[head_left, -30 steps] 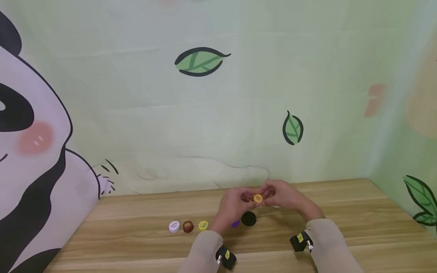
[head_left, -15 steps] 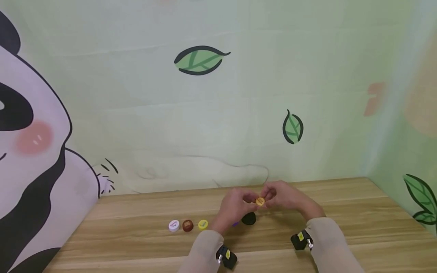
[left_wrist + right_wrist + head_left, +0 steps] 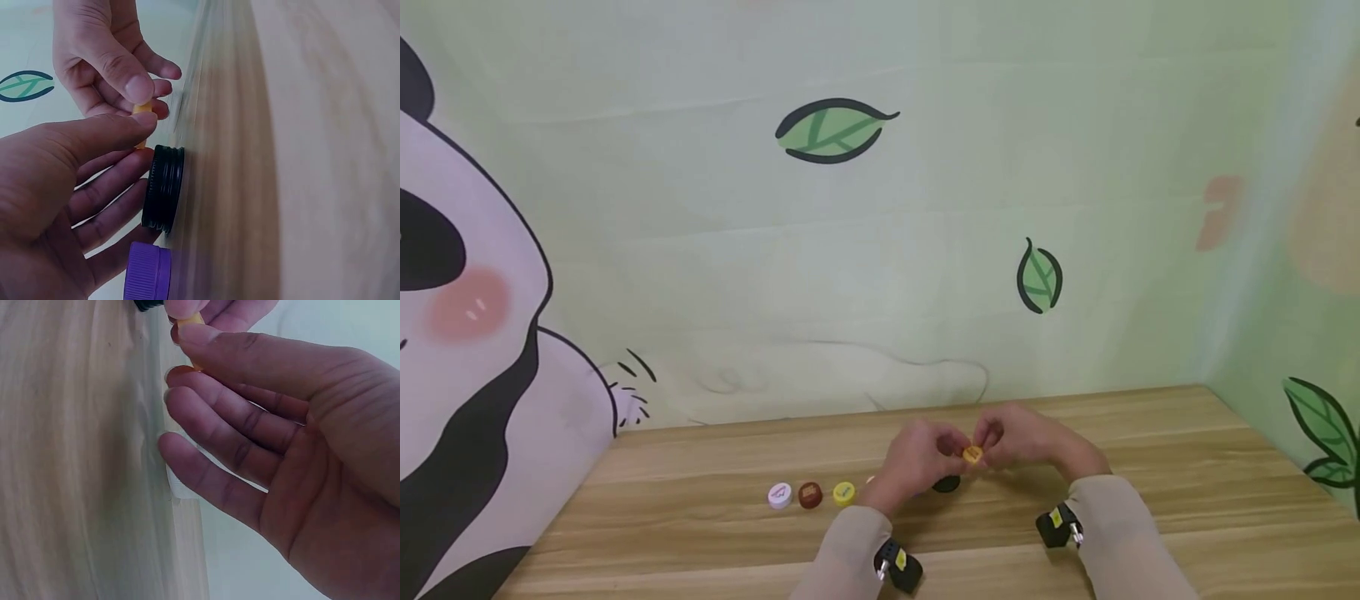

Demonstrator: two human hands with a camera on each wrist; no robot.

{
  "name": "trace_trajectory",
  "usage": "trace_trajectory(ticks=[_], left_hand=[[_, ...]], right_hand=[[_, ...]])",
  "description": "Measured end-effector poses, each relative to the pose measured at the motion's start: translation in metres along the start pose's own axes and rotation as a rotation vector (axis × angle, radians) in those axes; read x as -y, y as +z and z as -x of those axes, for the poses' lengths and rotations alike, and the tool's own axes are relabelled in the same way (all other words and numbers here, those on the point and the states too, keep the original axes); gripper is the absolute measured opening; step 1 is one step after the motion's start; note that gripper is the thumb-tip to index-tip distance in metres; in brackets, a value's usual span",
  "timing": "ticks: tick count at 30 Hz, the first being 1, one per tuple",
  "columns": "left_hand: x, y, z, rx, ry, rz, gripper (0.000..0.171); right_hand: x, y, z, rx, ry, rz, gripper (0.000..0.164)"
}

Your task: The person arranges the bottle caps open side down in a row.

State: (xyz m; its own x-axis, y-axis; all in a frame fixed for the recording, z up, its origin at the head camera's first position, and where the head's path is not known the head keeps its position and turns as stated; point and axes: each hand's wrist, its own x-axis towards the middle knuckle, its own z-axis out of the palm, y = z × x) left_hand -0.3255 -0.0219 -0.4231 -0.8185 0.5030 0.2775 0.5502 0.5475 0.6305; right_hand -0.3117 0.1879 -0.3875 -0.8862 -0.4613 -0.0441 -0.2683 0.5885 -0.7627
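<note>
Both hands meet over the table, pinching one small orange bottle cap [image 3: 973,454] between them. My left hand [image 3: 917,458] has thumb and fingertips on its left side, and my right hand [image 3: 1024,438] grips the right side. In the left wrist view the cap's edge [image 3: 142,109] peeks out between the two thumbs. Close under the left fingers stands a black ridged cap [image 3: 164,189], with a purple cap [image 3: 147,272] beside it. Behind the right fingers, a white ridged thing [image 3: 182,482] is mostly hidden in the right wrist view.
Left of the hands, a white cap [image 3: 780,495], a brown cap [image 3: 810,495] and a yellow cap [image 3: 844,493] lie in a row on the wooden table [image 3: 700,533]. The left wrist covers most of another cap. A printed cloth backdrop [image 3: 715,267] rises behind the table.
Both hands have lowered slightly toward the table with the orange cap. The left hand now covers more of the black cap, and the purple cap is hidden in the head view.
</note>
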Motion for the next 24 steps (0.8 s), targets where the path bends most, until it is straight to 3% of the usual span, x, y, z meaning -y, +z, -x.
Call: trace_trajectory(ticks=[6, 24], left_hand=[[-0.0004, 0.0006, 0.0014, 0.027, 0.000, -0.008, 0.017], [-0.0048, 0.0038, 0.0026, 0.067, -0.008, -0.094, 0.017]], right_hand=[[-0.0016, 0.0017, -0.0025, 0.026, 0.025, 0.023, 0.019], [-0.0060, 0.0050, -0.0044, 0.070, -0.018, 0.059, 0.021]])
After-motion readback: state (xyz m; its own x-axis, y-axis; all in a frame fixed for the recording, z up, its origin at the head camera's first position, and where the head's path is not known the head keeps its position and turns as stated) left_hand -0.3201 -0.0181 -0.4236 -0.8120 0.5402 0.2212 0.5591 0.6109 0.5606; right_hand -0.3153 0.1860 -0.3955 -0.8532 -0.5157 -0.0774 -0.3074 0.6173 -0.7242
